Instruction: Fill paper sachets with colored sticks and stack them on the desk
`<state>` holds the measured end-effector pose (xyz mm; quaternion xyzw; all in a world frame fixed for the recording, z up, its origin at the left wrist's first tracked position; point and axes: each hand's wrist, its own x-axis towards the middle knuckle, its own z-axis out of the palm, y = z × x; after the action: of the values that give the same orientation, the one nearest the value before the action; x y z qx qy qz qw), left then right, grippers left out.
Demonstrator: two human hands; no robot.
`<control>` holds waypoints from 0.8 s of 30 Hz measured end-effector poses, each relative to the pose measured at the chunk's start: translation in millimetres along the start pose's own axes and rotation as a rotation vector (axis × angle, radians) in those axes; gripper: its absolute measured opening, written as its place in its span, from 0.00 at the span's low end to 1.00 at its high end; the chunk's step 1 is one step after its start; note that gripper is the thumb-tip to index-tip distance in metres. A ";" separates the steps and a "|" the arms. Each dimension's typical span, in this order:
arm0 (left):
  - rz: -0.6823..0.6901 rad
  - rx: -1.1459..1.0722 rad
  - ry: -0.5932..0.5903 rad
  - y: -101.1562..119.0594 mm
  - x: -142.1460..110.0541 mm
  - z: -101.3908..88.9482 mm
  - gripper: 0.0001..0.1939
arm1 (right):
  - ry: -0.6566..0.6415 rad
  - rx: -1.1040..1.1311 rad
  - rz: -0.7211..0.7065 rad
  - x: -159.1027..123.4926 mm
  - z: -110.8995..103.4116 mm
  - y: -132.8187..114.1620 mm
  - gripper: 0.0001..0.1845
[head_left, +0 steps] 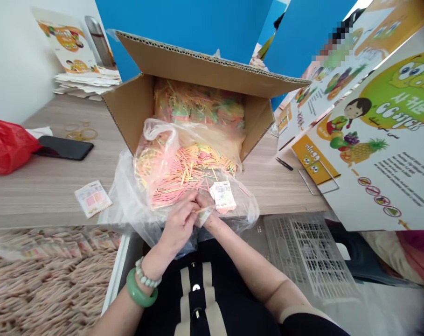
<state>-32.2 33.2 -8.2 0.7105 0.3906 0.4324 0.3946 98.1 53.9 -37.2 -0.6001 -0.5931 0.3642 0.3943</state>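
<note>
My left hand [179,223], with a green bangle and a beaded bracelet on the wrist, meets my right hand [205,201] at the table's front edge. Between them is a small clear packet [204,216], its contents hard to make out. Fingers of both hands are closed around it, the right fingertips partly hidden by the left hand. Just beyond lies a heap of thin pink, yellow and green sticks [184,172] in a clear plastic bag [152,135], spilling from a cardboard box [198,70]. A stack of small printed packets [223,196] lies beside my right hand.
Left on the table [51,196] are a printed packet [93,199], a phone [64,147], scissors [80,133] and a red bag [9,147]. Tweezers [284,163] lie at right before printed cartons [383,140]. Many filled packets [47,284] sit below left; a plastic crate [313,252] below right.
</note>
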 end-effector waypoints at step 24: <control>-0.641 -0.662 0.245 -13.4 1.3 -28.4 0.18 | 0.034 0.428 -0.001 -3.8 -6.7 -7.1 0.08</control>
<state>-60.9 45.8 -10.9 0.3341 0.4751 0.4704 0.6644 101.1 49.7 -28.1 -0.5085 -0.4956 0.4716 0.5229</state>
